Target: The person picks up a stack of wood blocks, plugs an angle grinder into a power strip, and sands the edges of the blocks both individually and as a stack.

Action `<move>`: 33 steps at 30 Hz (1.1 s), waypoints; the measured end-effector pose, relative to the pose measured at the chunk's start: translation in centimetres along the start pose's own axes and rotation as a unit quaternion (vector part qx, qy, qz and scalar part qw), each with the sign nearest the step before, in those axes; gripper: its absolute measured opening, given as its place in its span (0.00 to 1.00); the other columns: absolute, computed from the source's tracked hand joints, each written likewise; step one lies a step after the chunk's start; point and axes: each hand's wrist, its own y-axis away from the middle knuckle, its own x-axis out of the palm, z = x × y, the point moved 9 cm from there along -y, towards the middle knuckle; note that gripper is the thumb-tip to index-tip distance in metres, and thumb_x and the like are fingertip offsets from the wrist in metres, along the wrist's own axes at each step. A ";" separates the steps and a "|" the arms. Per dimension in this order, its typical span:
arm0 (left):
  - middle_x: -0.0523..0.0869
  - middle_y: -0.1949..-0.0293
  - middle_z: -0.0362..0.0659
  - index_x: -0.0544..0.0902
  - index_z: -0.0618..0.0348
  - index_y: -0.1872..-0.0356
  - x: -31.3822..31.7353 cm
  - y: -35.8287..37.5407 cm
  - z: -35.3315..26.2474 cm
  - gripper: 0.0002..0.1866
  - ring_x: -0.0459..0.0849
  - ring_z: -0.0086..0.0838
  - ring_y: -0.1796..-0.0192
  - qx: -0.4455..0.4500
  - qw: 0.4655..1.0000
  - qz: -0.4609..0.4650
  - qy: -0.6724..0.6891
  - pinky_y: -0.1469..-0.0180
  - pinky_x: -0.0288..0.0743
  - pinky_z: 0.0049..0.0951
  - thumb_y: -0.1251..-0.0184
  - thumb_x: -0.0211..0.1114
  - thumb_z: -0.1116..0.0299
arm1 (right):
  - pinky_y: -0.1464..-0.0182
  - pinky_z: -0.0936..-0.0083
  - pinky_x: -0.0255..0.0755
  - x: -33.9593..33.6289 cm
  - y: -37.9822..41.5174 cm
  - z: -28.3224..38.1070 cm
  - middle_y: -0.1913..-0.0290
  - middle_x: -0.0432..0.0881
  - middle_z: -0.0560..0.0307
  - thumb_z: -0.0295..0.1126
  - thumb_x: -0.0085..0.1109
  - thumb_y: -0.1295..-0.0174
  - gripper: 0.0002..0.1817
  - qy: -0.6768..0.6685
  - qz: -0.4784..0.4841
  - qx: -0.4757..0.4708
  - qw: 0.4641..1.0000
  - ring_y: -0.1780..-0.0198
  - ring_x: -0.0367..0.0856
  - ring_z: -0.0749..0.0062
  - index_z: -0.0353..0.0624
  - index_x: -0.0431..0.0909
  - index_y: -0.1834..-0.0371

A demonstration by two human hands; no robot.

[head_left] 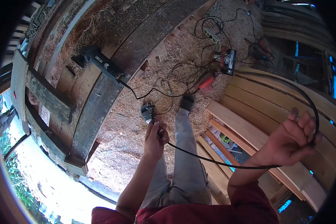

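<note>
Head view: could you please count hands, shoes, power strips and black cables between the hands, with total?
Hands (left hand, right hand): 2
Shoes (left shoe, right shoe): 2
Power strips: 1
Black cables between the hands: 1
Total: 6

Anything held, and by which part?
Left hand holds the long, thin black flexible cable, apparently near one end. It also loops at the right hand; grip there unclear.

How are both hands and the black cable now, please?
Left hand closed on black cable. Right hand raised, fingers half-curled, cable running past it. Cable curves between hands. Tangled cords on floor ahead.
</note>
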 end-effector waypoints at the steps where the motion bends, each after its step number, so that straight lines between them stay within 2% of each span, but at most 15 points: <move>1: 0.81 0.57 0.38 0.73 0.51 0.26 0.3 -0.1 0.1 0.17 0.73 0.20 0.72 -0.005 1.000 0.005 -0.003 0.67 0.69 0.26 0.06 0.49 0.61 | 0.36 0.50 0.66 -0.1 -0.1 0.8 0.23 0.82 0.44 0.58 0.35 0.10 0.28 0.013 0.011 -0.008 1.000 0.23 0.76 0.55 0.58 0.73 0.21; 2: 0.81 0.57 0.38 0.73 0.51 0.27 0.6 -0.2 0.3 0.17 0.73 0.20 0.72 -0.009 1.000 0.010 -0.006 0.67 0.69 0.26 0.06 0.49 0.61 | 0.36 0.50 0.66 -0.3 -0.1 1.5 0.23 0.82 0.46 0.58 0.34 0.10 0.28 0.059 0.005 -0.008 0.998 0.23 0.76 0.56 0.59 0.73 0.21; 5: 0.82 0.58 0.38 0.73 0.51 0.27 1.7 -0.6 0.9 0.17 0.73 0.20 0.71 -0.019 1.000 0.015 -0.016 0.67 0.69 0.26 0.06 0.50 0.62 | 0.37 0.49 0.67 -0.9 0.1 1.5 0.23 0.82 0.46 0.58 0.33 0.10 0.28 0.046 0.006 -0.006 0.999 0.23 0.76 0.55 0.59 0.72 0.20; 9: 0.82 0.58 0.37 0.73 0.51 0.27 2.2 -1.4 1.9 0.17 0.75 0.21 0.71 -0.025 0.999 0.030 -0.027 0.67 0.68 0.26 0.06 0.51 0.62 | 0.29 0.44 0.63 -1.6 0.4 0.2 0.20 0.79 0.47 0.56 0.39 0.10 0.29 0.054 0.015 0.027 0.998 0.20 0.75 0.51 0.53 0.71 0.18; 12: 0.83 0.57 0.39 0.73 0.54 0.27 2.5 -2.0 2.5 0.18 0.76 0.23 0.69 -0.028 0.998 0.021 -0.049 0.65 0.70 0.28 0.09 0.48 0.65 | 0.32 0.44 0.71 -2.1 0.6 -3.2 0.24 0.81 0.40 0.55 0.40 0.11 0.31 0.073 -0.035 0.054 0.995 0.24 0.79 0.46 0.45 0.69 0.19; 14: 0.83 0.56 0.41 0.73 0.55 0.28 2.6 -2.4 2.9 0.18 0.80 0.27 0.66 -0.020 0.999 0.008 -0.040 0.60 0.78 0.32 0.11 0.49 0.68 | 0.38 0.47 0.80 -2.9 0.8 -7.8 0.32 0.85 0.36 0.53 0.40 0.11 0.31 0.121 -0.101 0.097 0.983 0.29 0.84 0.44 0.39 0.69 0.21; 17: 0.83 0.53 0.43 0.72 0.56 0.30 2.5 -3.6 3.6 0.17 0.86 0.34 0.61 -0.007 0.999 0.013 -0.030 0.49 0.87 0.40 0.14 0.48 0.72 | 0.36 0.52 0.82 -2.7 -0.2 -18.4 0.31 0.84 0.35 0.50 0.47 0.13 0.31 0.135 -0.048 0.227 0.963 0.30 0.85 0.46 0.32 0.73 0.24; 20: 0.84 0.48 0.47 0.70 0.56 0.35 3.2 -4.5 3.4 0.14 0.91 0.42 0.51 -0.034 0.996 0.000 -0.083 0.41 0.91 0.49 0.14 0.48 0.74 | 0.34 0.58 0.82 -3.0 0.9 -31.7 0.30 0.84 0.36 0.48 0.51 0.15 0.31 0.163 0.033 0.323 0.932 0.31 0.86 0.53 0.33 0.72 0.22; 22: 0.85 0.44 0.50 0.69 0.56 0.38 3.7 -5.5 3.8 0.11 0.92 0.48 0.43 -0.066 0.993 -0.018 -0.094 0.37 0.91 0.52 0.14 0.49 0.74 | 0.32 0.58 0.80 -6.0 6.2 -41.9 0.26 0.82 0.39 0.44 0.53 0.15 0.32 0.378 0.197 0.363 0.829 0.30 0.85 0.53 0.35 0.66 0.16; 24: 0.86 0.41 0.54 0.71 0.56 0.41 4.1 -7.0 4.7 0.09 0.90 0.52 0.36 -0.100 0.993 -0.034 -0.061 0.32 0.89 0.55 0.15 0.50 0.74 | 0.32 0.57 0.79 -8.9 12.1 -47.5 0.29 0.84 0.39 0.42 0.54 0.14 0.30 0.427 0.317 0.532 0.659 0.33 0.87 0.52 0.38 0.67 0.16; 26: 0.85 0.39 0.56 0.70 0.57 0.44 5.1 -9.0 5.0 0.06 0.89 0.55 0.35 -0.092 0.994 -0.051 -0.031 0.29 0.88 0.55 0.15 0.50 0.74 | 0.35 0.60 0.80 -12.0 18.9 -51.5 0.33 0.88 0.41 0.42 0.56 0.14 0.29 0.406 0.260 0.563 0.672 0.37 0.89 0.55 0.38 0.71 0.18; 28: 0.85 0.37 0.59 0.69 0.59 0.46 6.5 -11.2 5.0 0.04 0.89 0.58 0.35 -0.081 0.995 -0.051 -0.012 0.28 0.88 0.54 0.14 0.50 0.75 | 0.63 0.64 0.81 -11.5 22.9 -47.8 0.56 0.90 0.54 0.46 0.56 0.16 0.25 0.211 0.057 0.600 0.770 0.62 0.90 0.67 0.38 0.79 0.28; 30: 0.84 0.36 0.61 0.68 0.60 0.47 8.7 -13.9 4.8 0.03 0.88 0.59 0.34 -0.064 0.997 -0.031 -0.002 0.27 0.88 0.52 0.14 0.49 0.76 | 0.68 0.73 0.76 -13.2 30.5 -47.4 0.61 0.86 0.60 0.48 0.56 0.16 0.22 0.140 0.059 0.612 0.776 0.65 0.86 0.77 0.40 0.83 0.36; 32: 0.84 0.37 0.62 0.66 0.61 0.46 12.1 -16.8 4.2 0.04 0.88 0.60 0.33 -0.056 0.998 -0.006 0.025 0.28 0.89 0.49 0.13 0.49 0.77 | 0.66 0.71 0.76 -14.5 37.7 -43.8 0.61 0.86 0.59 0.50 0.58 0.17 0.21 0.105 0.014 0.699 0.708 0.64 0.84 0.76 0.42 0.84 0.40; 33: 0.84 0.37 0.63 0.66 0.61 0.45 14.1 -18.3 3.9 0.04 0.88 0.60 0.33 -0.053 0.998 0.007 0.038 0.28 0.89 0.48 0.13 0.48 0.77 | 0.65 0.70 0.77 -15.3 40.3 -41.7 0.61 0.86 0.59 0.50 0.59 0.18 0.21 0.136 0.032 0.730 0.669 0.62 0.84 0.76 0.43 0.84 0.42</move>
